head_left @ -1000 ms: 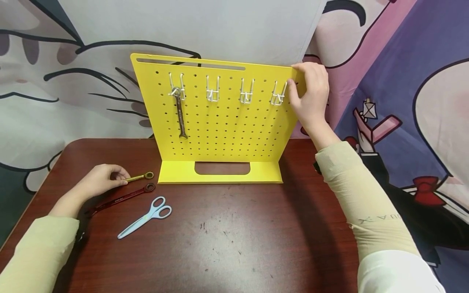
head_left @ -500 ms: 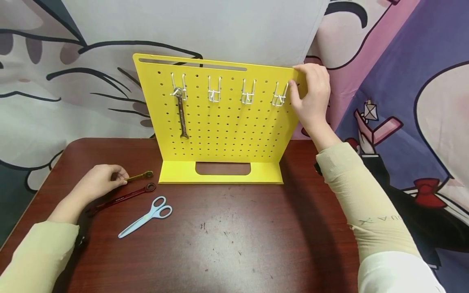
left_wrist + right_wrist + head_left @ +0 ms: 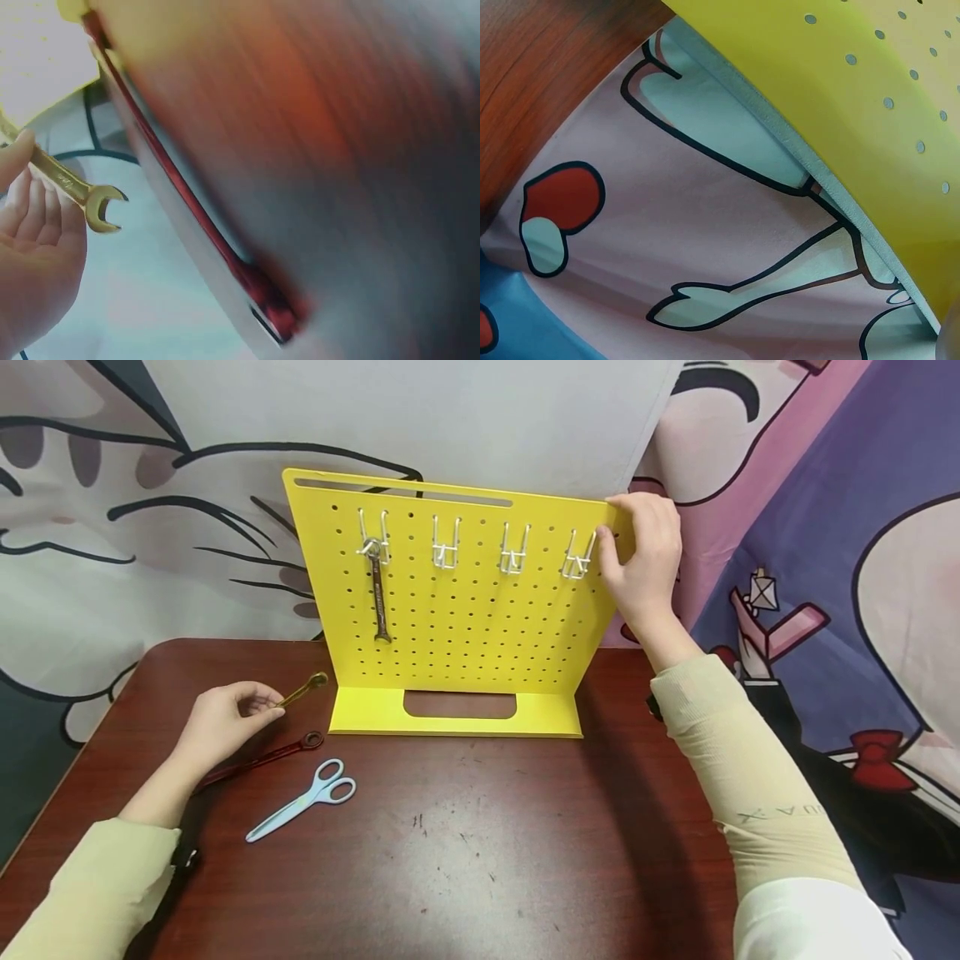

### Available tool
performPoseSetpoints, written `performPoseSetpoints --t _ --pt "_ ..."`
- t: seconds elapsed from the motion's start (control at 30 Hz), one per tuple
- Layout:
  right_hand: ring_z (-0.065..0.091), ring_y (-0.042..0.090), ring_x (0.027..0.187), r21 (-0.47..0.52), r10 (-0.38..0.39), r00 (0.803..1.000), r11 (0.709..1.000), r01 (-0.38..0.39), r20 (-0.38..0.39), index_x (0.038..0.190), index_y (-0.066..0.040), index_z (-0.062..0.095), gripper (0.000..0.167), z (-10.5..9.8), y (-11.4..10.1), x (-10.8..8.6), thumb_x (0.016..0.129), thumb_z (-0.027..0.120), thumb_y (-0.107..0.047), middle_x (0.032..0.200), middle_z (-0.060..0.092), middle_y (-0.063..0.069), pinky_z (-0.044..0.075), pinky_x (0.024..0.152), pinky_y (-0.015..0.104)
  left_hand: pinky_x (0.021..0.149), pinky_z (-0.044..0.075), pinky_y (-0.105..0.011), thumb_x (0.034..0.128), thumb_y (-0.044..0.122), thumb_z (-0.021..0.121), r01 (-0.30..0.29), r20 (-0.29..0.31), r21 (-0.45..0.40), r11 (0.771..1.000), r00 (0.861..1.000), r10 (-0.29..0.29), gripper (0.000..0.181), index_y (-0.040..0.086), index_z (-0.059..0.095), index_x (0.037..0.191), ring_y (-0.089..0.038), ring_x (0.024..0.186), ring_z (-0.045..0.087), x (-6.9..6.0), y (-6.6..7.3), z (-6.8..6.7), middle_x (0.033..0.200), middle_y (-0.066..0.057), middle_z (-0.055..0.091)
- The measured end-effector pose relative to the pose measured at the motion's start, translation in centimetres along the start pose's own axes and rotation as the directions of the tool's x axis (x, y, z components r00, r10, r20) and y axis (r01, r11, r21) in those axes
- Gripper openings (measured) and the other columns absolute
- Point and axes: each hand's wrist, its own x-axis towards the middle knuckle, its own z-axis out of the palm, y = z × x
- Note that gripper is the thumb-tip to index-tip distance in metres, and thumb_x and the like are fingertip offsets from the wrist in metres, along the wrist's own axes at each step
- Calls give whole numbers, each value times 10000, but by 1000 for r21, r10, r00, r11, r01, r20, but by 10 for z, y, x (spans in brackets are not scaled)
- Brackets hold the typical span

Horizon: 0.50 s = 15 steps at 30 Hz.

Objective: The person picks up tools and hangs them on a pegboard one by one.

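Observation:
My left hand [image 3: 225, 722] pinches a small gold combination wrench [image 3: 303, 687] between thumb and fingers, raised off the table left of the yellow pegboard [image 3: 465, 639]. In the left wrist view the open-jaw end of this gold wrench [image 3: 67, 180] points out past the palm. A longer red wrench [image 3: 262, 758] lies on the table below that hand, partly hidden by it. With thumb in front and fingers behind, my right hand [image 3: 647, 560] grips the pegboard's upper right corner. From the leftmost white hook hangs a dark metal wrench [image 3: 378, 597].
Light blue scissors [image 3: 300, 806] lie in front of the red wrench. Three more white hooks, among them the second hook [image 3: 445, 556], carry nothing. The pegboard stands toward the back of the brown table [image 3: 480, 860], before a cartoon-printed cloth [image 3: 210, 568].
My left hand has lifted the gold wrench from beside the red one and shifted slightly right, tilting its ring end upward. The right hand keeps its grip on the board. The head view has shifted slightly.

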Motion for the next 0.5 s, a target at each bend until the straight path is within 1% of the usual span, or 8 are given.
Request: performPoseSetpoints --t 0.1,0.17,0.23,0.27,0.33,0.4,0.47,0.5 --pt "594 394 1186 -4 4 1000 1000 -4 2 1213 36 700 319 -1 1 -1 995 638 -190 1194 701 231 392 1168 406 635 451 -54 914 54 825 13 -38 -64 998 999 -15 135 -11 765 1016 173 703 525 0 10 3 895 -193 768" --pt "594 392 1187 -7 6 1000 1000 -6 2 1213 34 700 317 -1 1 -1 995 637 -188 1196 700 230 393 1166 405 645 460 -38 922 50 816 15 -58 -109 994 998 -22 139 -21 763 1029 192 710 534 1 17 5 901 -184 769" --pt "595 391 1189 -7 5 1000 1000 -5 1 1214 32 701 315 -1 2 -1 996 639 -187 1197 701 228 393 1167 406 655 471 -32 932 54 805 21 -73 -153 988 997 -32 146 -27 761 1045 198 718 550 3 23 7 881 -90 774" --pt "595 390 1189 -6 4 1000 1000 -4 1 1214 31 701 315 -1 2 -1 996 639 -188 1197 702 227 394 1165 406 659 476 -33 938 61 801 26 -78 -172 985 996 -40 148 -27 761 1050 198 722 558 3 27 8 864 -16 766" --pt "596 389 1186 -5 2 1000 1000 -2 -1 1214 30 701 315 -1 2 -1 996 641 -190 1197 703 224 396 1161 405 666 485 -42 949 72 791 38 -78 -221 974 995 -57 162 -31 757 1070 184 737 572 5 33 11 844 138 721" --pt "595 390 1185 -3 -2 1000 1000 2 -1 1215 34 699 319 0 2 -1 998 642 -193 1198 703 226 394 1162 407 662 493 -54 959 84 782 52 -74 -271 961 994 -75 175 -35 752 1084 167 744 591 6 39 14 835 257 663" --pt "594 389 1182 3 -2 1000 1000 2 -1 1213 32 701 319 0 2 -1 997 644 -196 1196 704 223 393 1162 405 676 499 -57 962 89 780 61 -70 -318 946 994 -87 194 -42 747 1101 150 759 603 6 46 18 829 309 631" --pt "594 390 1181 3 -3 1000 1000 3 -1 1214 32 700 319 1 1 -1 997 644 -195 1195 704 224 394 1161 406 689 503 -55 962 87 779 62 -67 -346 936 994 -90 205 -49 744 1111 143 772 610 7 49 20 831 317 631"
